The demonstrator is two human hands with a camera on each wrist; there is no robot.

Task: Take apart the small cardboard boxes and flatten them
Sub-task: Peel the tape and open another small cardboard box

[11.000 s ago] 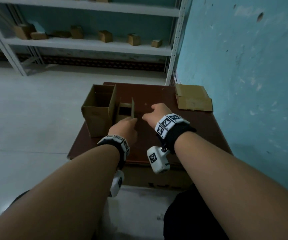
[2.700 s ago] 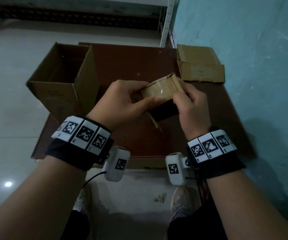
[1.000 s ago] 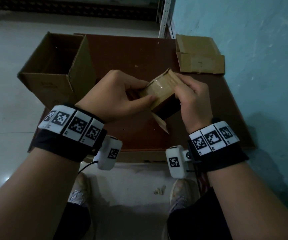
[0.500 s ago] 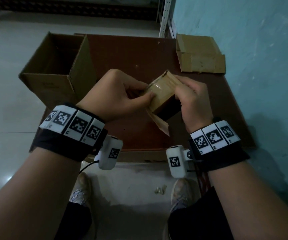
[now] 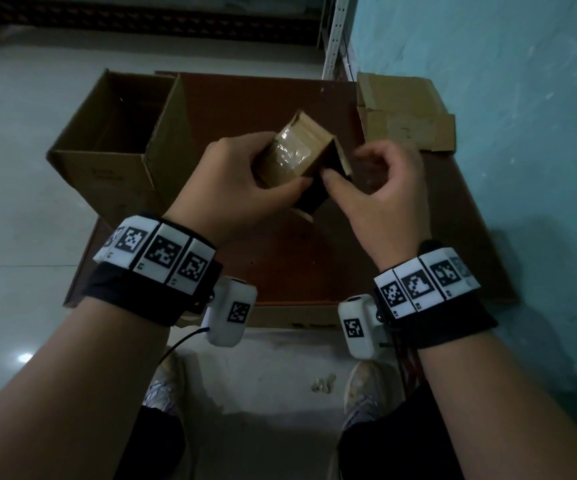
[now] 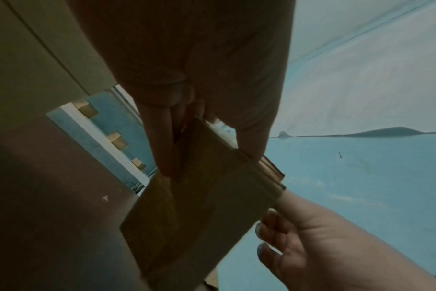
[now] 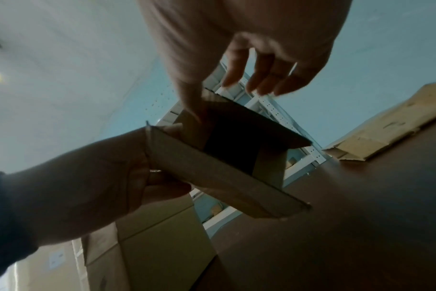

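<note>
Both hands meet at frame centre in the head view: left hand grips the small box above the brown table; right hand has its thumb at the box's open end, fingers loosely curled. Left wrist view: box at centre. Right wrist view: right fingers hang apart at the top, thumb against the box.

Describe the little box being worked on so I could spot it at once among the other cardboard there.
Start at the dark red-brown table by the blue wall. Above its middle, the small cardboard box is gripped by the left hand, with the right hand at its open end. Unlike the big open carton at the left and the flattened cardboard at the far right, it is small, held in the air, and has shiny clear tape across it.
</note>
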